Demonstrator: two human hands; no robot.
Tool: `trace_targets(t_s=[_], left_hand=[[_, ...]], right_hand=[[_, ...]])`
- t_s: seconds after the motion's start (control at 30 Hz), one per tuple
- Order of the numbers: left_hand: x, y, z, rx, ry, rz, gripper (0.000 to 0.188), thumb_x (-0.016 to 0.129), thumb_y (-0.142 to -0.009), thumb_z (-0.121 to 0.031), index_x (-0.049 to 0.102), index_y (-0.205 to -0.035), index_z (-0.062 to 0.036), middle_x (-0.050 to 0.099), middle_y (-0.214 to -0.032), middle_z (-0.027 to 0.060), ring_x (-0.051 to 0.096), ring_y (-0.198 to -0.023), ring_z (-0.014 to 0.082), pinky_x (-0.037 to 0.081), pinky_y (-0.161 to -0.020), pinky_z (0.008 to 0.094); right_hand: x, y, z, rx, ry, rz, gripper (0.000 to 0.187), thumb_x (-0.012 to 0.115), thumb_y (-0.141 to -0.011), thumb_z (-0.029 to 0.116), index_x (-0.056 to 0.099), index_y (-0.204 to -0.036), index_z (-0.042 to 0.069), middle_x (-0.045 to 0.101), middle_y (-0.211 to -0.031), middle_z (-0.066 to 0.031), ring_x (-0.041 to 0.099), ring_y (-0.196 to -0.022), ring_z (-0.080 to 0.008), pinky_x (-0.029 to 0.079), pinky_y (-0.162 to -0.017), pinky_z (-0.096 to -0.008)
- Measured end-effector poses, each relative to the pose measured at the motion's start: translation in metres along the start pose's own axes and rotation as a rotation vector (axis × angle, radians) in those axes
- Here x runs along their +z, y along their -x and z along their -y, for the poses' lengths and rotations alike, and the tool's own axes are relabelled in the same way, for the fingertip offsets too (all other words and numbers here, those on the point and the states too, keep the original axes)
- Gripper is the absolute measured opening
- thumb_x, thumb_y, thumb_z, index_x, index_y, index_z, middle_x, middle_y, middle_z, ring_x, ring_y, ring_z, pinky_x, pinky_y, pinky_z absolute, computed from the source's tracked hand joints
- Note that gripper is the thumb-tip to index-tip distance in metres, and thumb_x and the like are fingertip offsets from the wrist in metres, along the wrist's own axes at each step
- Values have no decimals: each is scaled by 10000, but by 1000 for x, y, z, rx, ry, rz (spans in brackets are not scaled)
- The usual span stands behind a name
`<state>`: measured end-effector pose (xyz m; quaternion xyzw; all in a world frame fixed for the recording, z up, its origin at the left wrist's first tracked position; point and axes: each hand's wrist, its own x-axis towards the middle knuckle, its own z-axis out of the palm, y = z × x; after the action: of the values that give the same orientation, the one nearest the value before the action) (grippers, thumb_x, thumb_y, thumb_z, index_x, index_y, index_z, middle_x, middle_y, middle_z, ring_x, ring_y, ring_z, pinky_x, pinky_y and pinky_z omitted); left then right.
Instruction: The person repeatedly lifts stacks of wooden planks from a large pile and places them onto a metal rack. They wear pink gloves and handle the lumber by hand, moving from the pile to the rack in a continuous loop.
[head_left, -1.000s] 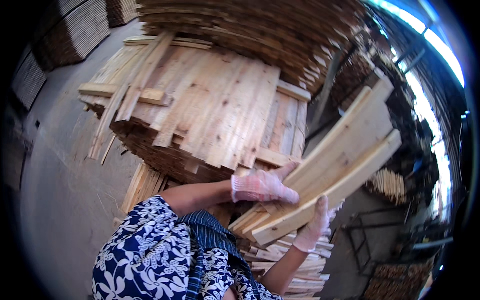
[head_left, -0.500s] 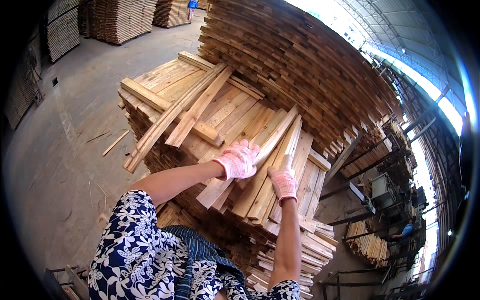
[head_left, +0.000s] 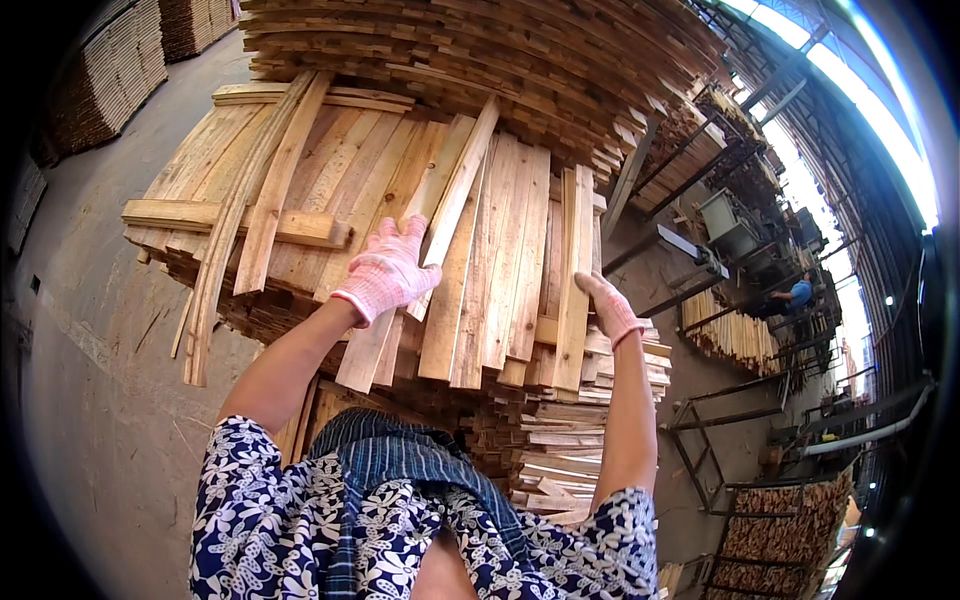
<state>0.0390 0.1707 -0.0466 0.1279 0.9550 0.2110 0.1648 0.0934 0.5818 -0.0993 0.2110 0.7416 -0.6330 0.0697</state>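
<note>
Outdoors under a shed roof, a person in a blue-and-white flowered top looks down at a chest-high stack of pale, thin wooden slats point(head_left: 330, 170). Both hands wear pink knitted work gloves. The left hand point(head_left: 388, 270) lies palm down, fingers spread flat, on a bundle of long light-coloured slats point(head_left: 490, 270) that rests slantwise on top of the stack; it grips nothing, and seems to press the bundle so the slats lie level. The right hand point(head_left: 607, 307) is open too, its palm set against the bundle's right edge, apparently squaring the slats together. The bundle's near ends jut past the stack's front edge, toward the person. A thicker cross batten point(head_left: 235, 222) lies across the stack to the left, touching the slats beneath it. Behind rises a taller, darker pile of boards point(head_left: 480, 50). Grey concrete floor point(head_left: 90, 380) spreads to the left. Far to the right, among metal racks point(head_left: 720, 440), stands a distant person in blue point(head_left: 798, 293).
</note>
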Motion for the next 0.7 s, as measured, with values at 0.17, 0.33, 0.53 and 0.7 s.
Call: trace_targets(t_s=[0.17, 0.33, 0.53, 0.7], left_hand=[[8, -7, 28, -91, -25, -76, 876, 638, -900, -508, 254, -1608, -162, 244, -1634, 293, 285, -1510, 442, 345, -1196, 507], [-8, 3, 11, -66, 121, -29, 879, 725, -851, -495, 330, -1602, -266, 235, -1639, 287, 301, -1503, 438, 312, -1220, 484], [3, -6, 24, -30, 179, -79, 820, 727, -848, -523, 405, -1562, -281, 352, -1574, 266, 394, -1441, 448, 365, -1182, 481], [4, -3, 33, 11, 216, -130, 726, 678, -889, -531, 447, -1530, -281, 416, -1527, 268, 441, -1401, 443, 389, -1154, 479]], right_hand=[[88, -2, 64, 7, 965, -346, 1020, 697, -833, 517, 177, -1651, 200, 548, -1432, -279, 580, -1287, -399, 461, -1062, -442], [106, -32, 29, -131, 979, -407, 748, 537, -957, 516, 280, -1615, 269, 489, -1391, -383, 593, -1189, -516, 501, -997, -517], [98, -35, 56, -214, 1108, -381, 659, 523, -952, 433, 386, -1564, 232, 584, -1259, -344, 623, -1120, -478, 511, -962, -514], [193, -1, 128, -419, 483, -209, 731, 571, -922, 374, 337, -1572, 136, 668, -1061, -296, 676, -943, -343, 550, -865, -503]])
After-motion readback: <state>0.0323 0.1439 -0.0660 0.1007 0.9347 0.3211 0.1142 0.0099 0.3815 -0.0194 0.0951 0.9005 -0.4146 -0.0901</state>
